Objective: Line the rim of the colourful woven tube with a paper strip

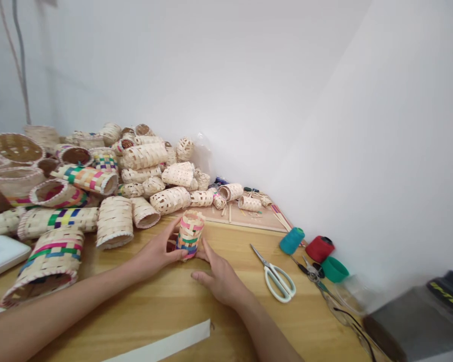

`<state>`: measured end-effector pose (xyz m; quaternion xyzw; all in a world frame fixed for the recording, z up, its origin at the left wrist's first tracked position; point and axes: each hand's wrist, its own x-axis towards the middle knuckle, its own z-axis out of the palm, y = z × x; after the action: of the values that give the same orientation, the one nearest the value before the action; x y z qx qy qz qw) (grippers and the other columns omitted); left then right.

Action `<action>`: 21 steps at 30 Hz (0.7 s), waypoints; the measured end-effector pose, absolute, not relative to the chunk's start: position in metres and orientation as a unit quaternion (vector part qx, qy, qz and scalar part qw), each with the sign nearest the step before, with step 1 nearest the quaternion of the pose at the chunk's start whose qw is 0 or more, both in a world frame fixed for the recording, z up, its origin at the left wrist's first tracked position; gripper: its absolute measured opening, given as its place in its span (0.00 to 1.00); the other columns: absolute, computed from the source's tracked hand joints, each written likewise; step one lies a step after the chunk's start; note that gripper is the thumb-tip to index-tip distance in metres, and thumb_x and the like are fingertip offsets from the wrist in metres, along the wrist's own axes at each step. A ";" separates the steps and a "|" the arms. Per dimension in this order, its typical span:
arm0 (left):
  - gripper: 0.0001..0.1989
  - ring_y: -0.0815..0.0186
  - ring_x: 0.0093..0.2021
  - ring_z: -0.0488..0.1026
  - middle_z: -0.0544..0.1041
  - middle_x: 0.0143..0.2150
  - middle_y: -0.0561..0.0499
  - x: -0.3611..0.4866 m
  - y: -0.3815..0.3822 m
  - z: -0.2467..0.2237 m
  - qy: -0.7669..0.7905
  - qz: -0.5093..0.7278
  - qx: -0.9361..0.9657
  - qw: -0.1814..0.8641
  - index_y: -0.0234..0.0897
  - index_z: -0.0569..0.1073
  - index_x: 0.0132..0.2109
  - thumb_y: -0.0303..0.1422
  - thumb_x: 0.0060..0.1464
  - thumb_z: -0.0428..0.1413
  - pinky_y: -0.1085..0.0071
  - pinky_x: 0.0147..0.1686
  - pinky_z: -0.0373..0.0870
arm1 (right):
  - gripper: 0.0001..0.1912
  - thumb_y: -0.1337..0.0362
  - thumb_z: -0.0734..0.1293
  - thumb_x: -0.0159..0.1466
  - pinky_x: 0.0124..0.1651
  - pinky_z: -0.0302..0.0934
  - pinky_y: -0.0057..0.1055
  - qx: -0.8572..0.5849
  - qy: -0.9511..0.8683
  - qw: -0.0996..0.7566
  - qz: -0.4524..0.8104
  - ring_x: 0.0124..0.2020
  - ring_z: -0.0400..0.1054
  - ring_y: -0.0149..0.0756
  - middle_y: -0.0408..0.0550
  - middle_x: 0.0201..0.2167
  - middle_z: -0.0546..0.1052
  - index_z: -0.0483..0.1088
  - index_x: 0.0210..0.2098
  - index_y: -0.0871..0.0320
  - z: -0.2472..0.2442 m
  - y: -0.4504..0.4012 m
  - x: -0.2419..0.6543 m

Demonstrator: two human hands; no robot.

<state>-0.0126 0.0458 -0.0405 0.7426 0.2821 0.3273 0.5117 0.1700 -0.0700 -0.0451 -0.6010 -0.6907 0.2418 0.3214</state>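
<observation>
A small woven cylinder (pixel 191 232) with pink, green, blue and purple bands stands nearly upright over the wooden table (pixel 166 306). My left hand (pixel 160 251) is closed around its left side, thumb across the lower front. At the cylinder's lower right is my right hand (pixel 219 276), its fingertips at the base and its thumb apart from the fingers; it does not grip the cylinder. Loose strip ends stick up at the cylinder's top rim.
Many woven baskets (pixel 145 156) are piled at the left and back. Scissors (pixel 275 276) lie right of my hands, near blue thread (pixel 292 240), red thread (pixel 319 249) and a green ring (pixel 335 270). A white strip (pixel 166 346) lies in front.
</observation>
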 end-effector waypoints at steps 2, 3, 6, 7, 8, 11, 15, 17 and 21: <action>0.48 0.54 0.45 0.76 0.69 0.59 0.37 -0.013 0.048 -0.044 0.277 0.324 0.744 0.515 0.40 0.46 0.68 0.41 0.46 0.62 0.51 0.50 0.72 | 0.47 0.64 0.69 0.61 0.63 0.53 0.45 -0.601 -0.689 0.316 0.252 0.62 0.60 0.44 0.50 0.60 0.69 0.38 0.70 0.52 -0.045 -0.070 0.170; 0.48 0.54 0.46 0.76 0.69 0.59 0.37 -0.013 0.049 -0.045 0.275 0.322 0.745 0.515 0.40 0.46 0.68 0.42 0.46 0.62 0.51 0.50 0.72 | 0.47 0.64 0.69 0.61 0.64 0.53 0.45 -0.600 -0.689 0.313 0.259 0.62 0.59 0.44 0.50 0.60 0.68 0.37 0.70 0.52 -0.045 -0.070 0.170; 0.48 0.53 0.48 0.75 0.68 0.59 0.36 -0.013 0.049 -0.046 0.275 0.316 0.751 0.511 0.38 0.44 0.69 0.44 0.48 0.61 0.52 0.50 0.71 | 0.47 0.65 0.68 0.61 0.64 0.51 0.44 -0.599 -0.685 0.316 0.269 0.62 0.59 0.43 0.50 0.61 0.67 0.36 0.70 0.54 -0.044 -0.071 0.169; 0.49 0.52 0.48 0.75 0.68 0.59 0.36 -0.013 0.049 -0.045 0.276 0.314 0.753 0.508 0.38 0.44 0.69 0.45 0.48 0.60 0.52 0.50 0.71 | 0.47 0.65 0.68 0.61 0.65 0.51 0.44 -0.600 -0.685 0.314 0.269 0.63 0.59 0.43 0.50 0.61 0.67 0.36 0.70 0.55 -0.043 -0.071 0.169; 0.49 0.52 0.48 0.75 0.68 0.59 0.36 -0.014 0.048 -0.043 0.278 0.312 0.755 0.505 0.38 0.44 0.69 0.46 0.48 0.60 0.52 0.50 0.71 | 0.47 0.65 0.68 0.61 0.65 0.51 0.44 -0.602 -0.685 0.312 0.268 0.63 0.59 0.43 0.50 0.61 0.67 0.36 0.70 0.56 -0.043 -0.071 0.169; 0.46 0.52 0.51 0.74 0.69 0.59 0.37 -0.016 0.045 -0.038 0.286 0.308 0.761 0.495 0.37 0.45 0.69 0.48 0.51 0.57 0.53 0.54 0.68 | 0.47 0.65 0.67 0.61 0.64 0.51 0.45 -0.610 -0.683 0.305 0.262 0.63 0.59 0.44 0.52 0.61 0.67 0.36 0.70 0.57 -0.043 -0.071 0.169; 0.41 0.52 0.56 0.71 0.71 0.58 0.39 -0.018 0.044 -0.035 0.282 0.320 0.759 0.491 0.38 0.47 0.69 0.48 0.55 0.54 0.53 0.58 0.64 | 0.45 0.65 0.67 0.61 0.64 0.52 0.46 -0.609 -0.683 0.305 0.265 0.62 0.60 0.44 0.53 0.61 0.67 0.39 0.70 0.57 -0.043 -0.071 0.169; 0.40 0.52 0.56 0.71 0.71 0.58 0.39 -0.018 0.044 -0.035 0.278 0.326 0.753 0.499 0.39 0.46 0.69 0.47 0.56 0.53 0.53 0.58 0.65 | 0.44 0.65 0.67 0.61 0.64 0.51 0.45 -0.606 -0.684 0.306 0.266 0.62 0.59 0.44 0.53 0.61 0.67 0.40 0.70 0.57 -0.043 -0.071 0.169; 0.40 0.53 0.55 0.72 0.71 0.58 0.41 -0.018 0.044 -0.034 0.256 0.320 0.747 0.523 0.40 0.45 0.69 0.46 0.56 0.54 0.54 0.57 0.66 | 0.44 0.66 0.66 0.62 0.65 0.50 0.45 -0.607 -0.682 0.306 0.270 0.63 0.59 0.43 0.53 0.61 0.67 0.39 0.70 0.57 -0.042 -0.071 0.168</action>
<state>-0.0176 0.0438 -0.0342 0.7470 0.2562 0.3199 0.5234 0.1678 -0.0713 -0.0416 -0.6070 -0.6818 0.2699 0.3064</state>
